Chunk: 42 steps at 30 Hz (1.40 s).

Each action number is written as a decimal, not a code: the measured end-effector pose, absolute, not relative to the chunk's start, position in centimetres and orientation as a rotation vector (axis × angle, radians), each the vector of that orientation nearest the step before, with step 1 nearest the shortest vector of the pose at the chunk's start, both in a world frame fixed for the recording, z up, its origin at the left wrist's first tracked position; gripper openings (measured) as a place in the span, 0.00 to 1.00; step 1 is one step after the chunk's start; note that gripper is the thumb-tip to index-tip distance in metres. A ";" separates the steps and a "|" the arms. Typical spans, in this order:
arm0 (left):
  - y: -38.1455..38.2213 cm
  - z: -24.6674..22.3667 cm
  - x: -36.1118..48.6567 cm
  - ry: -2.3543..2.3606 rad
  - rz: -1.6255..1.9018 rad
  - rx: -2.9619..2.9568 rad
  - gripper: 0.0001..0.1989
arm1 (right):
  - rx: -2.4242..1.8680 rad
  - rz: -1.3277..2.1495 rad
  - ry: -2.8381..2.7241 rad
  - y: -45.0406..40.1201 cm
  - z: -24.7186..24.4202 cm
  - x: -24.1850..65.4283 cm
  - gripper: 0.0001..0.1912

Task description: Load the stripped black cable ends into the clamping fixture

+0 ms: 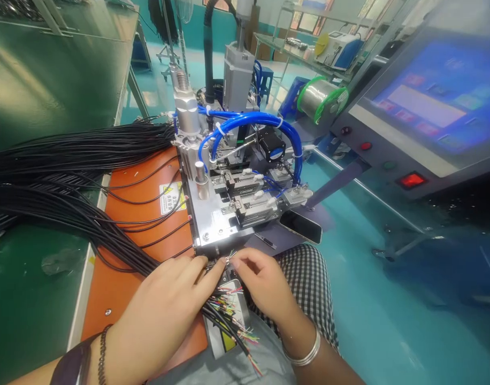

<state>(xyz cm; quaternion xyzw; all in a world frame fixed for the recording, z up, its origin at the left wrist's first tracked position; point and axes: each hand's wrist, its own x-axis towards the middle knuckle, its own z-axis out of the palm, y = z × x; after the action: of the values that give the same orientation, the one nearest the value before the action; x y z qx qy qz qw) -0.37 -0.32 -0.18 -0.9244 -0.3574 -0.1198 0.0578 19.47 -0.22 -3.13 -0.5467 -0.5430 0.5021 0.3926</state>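
Observation:
My left hand [168, 299] lies over a bundle of black cables [136, 254] at the machine's front edge. Its fingers are closed on a cable end, most of which they hide. Facing it, my right hand [265, 283] pinches the thin wire strands [231, 255] that stick out between the fingertips of both hands. Below the hands, several stripped cable ends [229, 307] fan out with red, yellow, green and white wires. Just beyond my fingers is the metal plate [216, 232] of the machine.
Small clamps [253, 208] and blue air hoses [261, 118] are mounted on the machine. A phone [301, 226] lies to their right. A control panel [405, 139] with a lit red switch [412, 180] overhangs the right side. Long black cables [48, 155] cover the left table over an orange board [148, 171].

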 end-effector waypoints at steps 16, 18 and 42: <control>-0.3 -0.5 -0.8 -1.103 -0.344 -2.877 0.28 | -1.375 1.502 -1.079 0.3 -4.1 19.4 0.03; -0.4 -0.4 -0.9 -1.125 -0.334 -2.878 0.29 | -1.359 1.513 -1.075 0.5 -4.1 19.4 0.03; -0.5 -0.2 -0.4 -1.035 -0.282 -2.811 0.27 | -1.291 1.354 -1.101 0.4 -4.8 19.2 0.08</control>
<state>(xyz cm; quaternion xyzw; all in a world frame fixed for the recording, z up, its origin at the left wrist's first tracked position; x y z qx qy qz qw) -0.40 -0.51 -0.16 -0.9322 -0.3432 -0.0935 0.0663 19.22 0.41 -4.83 -0.5260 -0.4486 0.5516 0.4666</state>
